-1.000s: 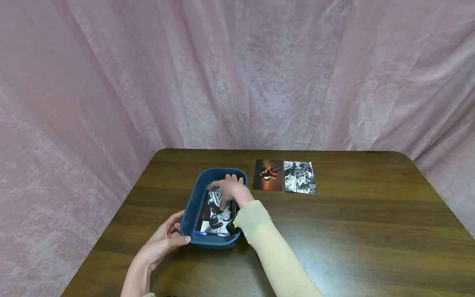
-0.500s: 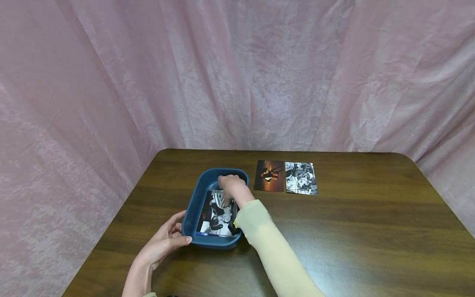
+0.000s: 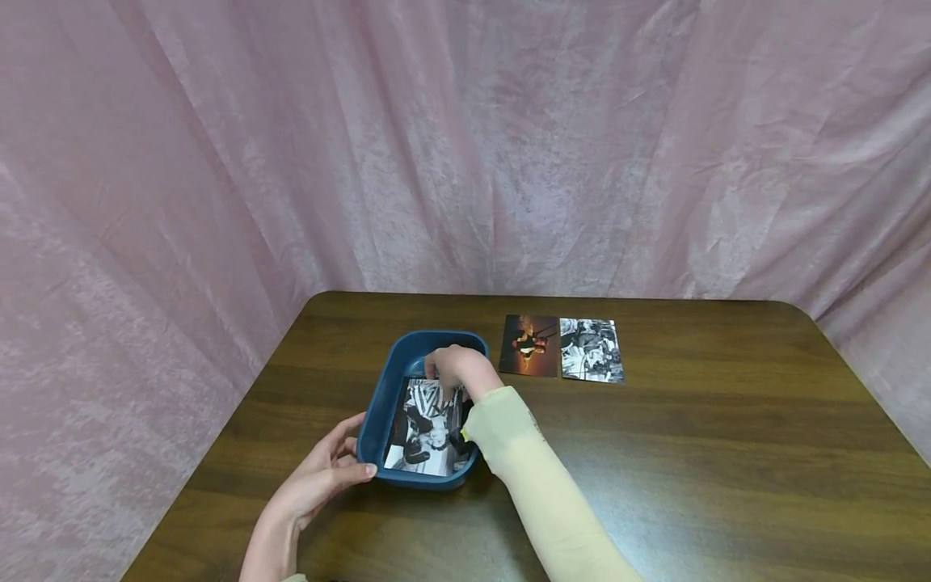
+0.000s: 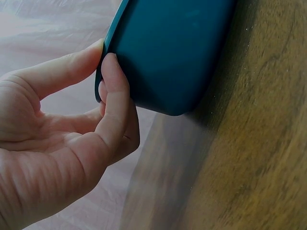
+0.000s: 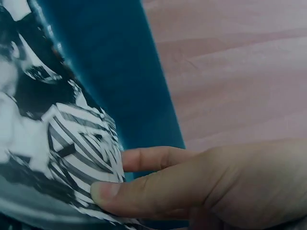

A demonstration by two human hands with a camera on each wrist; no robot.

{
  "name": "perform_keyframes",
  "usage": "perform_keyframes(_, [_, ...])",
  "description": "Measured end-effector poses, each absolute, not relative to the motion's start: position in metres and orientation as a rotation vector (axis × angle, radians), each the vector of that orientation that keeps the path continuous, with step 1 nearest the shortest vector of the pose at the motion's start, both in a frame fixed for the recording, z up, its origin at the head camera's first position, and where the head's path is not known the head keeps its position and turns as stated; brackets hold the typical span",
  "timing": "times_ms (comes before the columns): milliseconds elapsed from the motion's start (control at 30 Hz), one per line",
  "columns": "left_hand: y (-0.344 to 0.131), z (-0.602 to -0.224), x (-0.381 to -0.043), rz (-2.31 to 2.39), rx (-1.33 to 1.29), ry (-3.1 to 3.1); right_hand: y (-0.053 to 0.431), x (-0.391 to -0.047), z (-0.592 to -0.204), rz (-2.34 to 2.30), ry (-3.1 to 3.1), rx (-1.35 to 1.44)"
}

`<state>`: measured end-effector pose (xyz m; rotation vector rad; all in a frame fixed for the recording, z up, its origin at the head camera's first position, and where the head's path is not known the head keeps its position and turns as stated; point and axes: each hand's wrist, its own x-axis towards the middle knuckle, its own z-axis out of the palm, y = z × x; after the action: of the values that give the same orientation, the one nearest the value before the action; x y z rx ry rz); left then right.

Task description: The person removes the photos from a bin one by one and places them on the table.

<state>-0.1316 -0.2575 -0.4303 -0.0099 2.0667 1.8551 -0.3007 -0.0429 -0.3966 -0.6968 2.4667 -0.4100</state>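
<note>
Head view: blue tray (image 3: 378, 404) sits on the bench (image 3: 691, 453), left of centre. B/w photo (image 3: 425, 427) lies inside it, top edge lifted by the right hand (image 3: 457, 368).

Right hand: fingers (image 5: 144, 189) curled, thumb on the print's face and a finger behind it per the right wrist view, so it pinches the photo's far edge against the tray's back wall. Wrist sits over the tray's right rim, cream sleeve (image 3: 538, 493) runs down to the frame's bottom.

Left hand (image 3: 320, 477): at the tray's near-left corner. Left wrist view shows thumb (image 4: 115, 100) on the outer wall and index at the rim, other fingers loosely bent, light pinch on the corner. Tray (image 4: 168, 48) flat on the bench.

Vs 0.5 s ago: right hand has shifted slightly toward the tray's back-right, photo now shows more of its surface and looks raised at the far end; blue strip at its near edge no longer visible. 1 s ago the hand lay lower, over the photo's upper part. Left hand and tray unchanged.

Two other prints on the bench, right of the tray, side by side and touching: orange-dark photo (image 3: 528, 345) and second b/w photo (image 3: 591, 349). Neither has moved. Pink curtain (image 3: 465, 145) behind.
</note>
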Motion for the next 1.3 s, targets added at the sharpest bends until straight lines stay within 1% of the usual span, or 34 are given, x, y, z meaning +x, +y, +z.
perform_keyframes(300, [-0.260, -0.430, -0.130, 1.861, 0.010, 2.067, -0.032, -0.307, -0.382, -0.755, 2.278, -0.602])
perform_keyframes(533, [-0.264, -0.430, -0.128, 1.859, 0.008, 2.061, -0.014, -0.312, -0.373, -0.965, 2.190, -0.714])
perform_keyframes(767, [-0.265, -0.428, -0.127, 1.834, -0.035, 2.065, 0.016, -0.320, -0.363, -1.289, 2.141, -0.751])
perform_keyframes(1000, [-0.264, -0.429, -0.126, 1.843, -0.038, 2.055, 0.066, -0.328, -0.358, -1.592, 2.154, -0.706])
perform_keyframes(1300, [-0.262, -0.428, -0.124, 1.850, -0.010, 2.051, 0.158, -0.335, -0.365, -1.896, 2.339, -0.447])
